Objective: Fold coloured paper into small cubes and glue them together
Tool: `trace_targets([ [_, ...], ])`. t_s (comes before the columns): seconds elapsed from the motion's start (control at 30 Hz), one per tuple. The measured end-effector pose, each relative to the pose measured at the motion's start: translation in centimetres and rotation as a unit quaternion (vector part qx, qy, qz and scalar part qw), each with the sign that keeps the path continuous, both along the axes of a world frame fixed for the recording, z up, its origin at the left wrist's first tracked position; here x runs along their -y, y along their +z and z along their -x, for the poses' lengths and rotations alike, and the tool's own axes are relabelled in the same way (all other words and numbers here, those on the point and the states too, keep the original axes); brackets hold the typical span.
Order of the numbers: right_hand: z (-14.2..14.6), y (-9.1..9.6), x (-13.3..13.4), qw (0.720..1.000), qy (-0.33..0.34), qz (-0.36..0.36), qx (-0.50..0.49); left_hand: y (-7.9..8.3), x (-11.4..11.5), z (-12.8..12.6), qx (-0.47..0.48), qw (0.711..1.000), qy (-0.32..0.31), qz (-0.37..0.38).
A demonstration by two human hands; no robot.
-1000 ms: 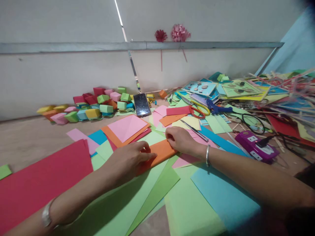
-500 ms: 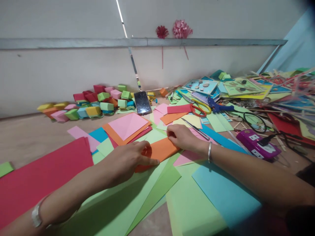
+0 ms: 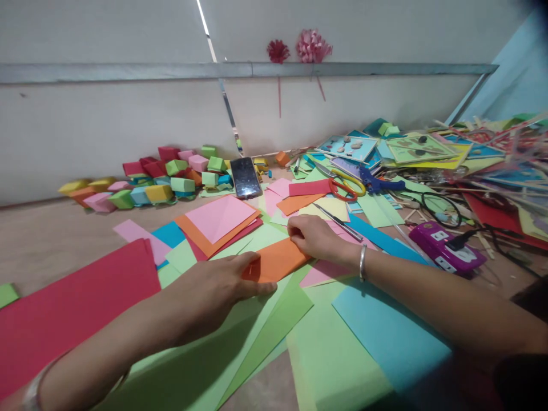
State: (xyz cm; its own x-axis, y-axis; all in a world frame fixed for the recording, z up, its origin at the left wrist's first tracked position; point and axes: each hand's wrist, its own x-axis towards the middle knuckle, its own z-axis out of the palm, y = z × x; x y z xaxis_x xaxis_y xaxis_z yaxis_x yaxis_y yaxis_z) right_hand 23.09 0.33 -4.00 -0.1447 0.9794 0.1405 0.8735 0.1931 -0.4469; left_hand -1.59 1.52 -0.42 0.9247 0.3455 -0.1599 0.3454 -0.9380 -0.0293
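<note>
A folded strip of orange paper (image 3: 276, 261) lies in front of me on light green sheets. My right hand (image 3: 314, 237) is closed on its right end, the fingers curled and pressed down. At the left end is my left hand (image 3: 226, 285), thumb and fingers apart along the strip's two long edges. Its palm side is hidden. Behind the strip rests a stack of pink and orange square paper (image 3: 222, 220). A box cutter (image 3: 340, 221) lies just beyond my right hand.
Folded paper cubes (image 3: 158, 177) and a phone (image 3: 245, 177) are along the wall. Scissors (image 3: 342, 188), a blue glue gun (image 3: 379, 181) and a purple power strip (image 3: 445, 248) lie to the right. A large red sheet (image 3: 81, 302) covers the left side.
My left hand's fingers have uncurled and spread, and the hand has shifted slightly along the orange strip's left end. My right hand keeps its place. The whole view has shifted a little.
</note>
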Motion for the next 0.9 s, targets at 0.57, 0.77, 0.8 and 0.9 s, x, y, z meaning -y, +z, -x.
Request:
trace_targets([
  [0.57,0.8,2.9,1.4,0.988,0.029,-0.030,0.151,0.6,2.0,-2.0,-0.035,0.998,0.037,-0.035],
  [0.77,5.2,3.5,7.9,0.928,0.155,-0.041,0.335,0.5,2.3,-1.9,-0.042,0.998,0.039,-0.028],
  [0.8,5.9,3.1,8.6,0.923,0.165,-0.047,0.343,0.5,2.4,-2.0,-0.043,0.998,0.039,-0.026],
  [0.9,7.1,2.0,9.2,0.915,0.182,-0.030,0.358,0.4,2.3,-2.0,-0.046,0.998,0.045,-0.015],
])
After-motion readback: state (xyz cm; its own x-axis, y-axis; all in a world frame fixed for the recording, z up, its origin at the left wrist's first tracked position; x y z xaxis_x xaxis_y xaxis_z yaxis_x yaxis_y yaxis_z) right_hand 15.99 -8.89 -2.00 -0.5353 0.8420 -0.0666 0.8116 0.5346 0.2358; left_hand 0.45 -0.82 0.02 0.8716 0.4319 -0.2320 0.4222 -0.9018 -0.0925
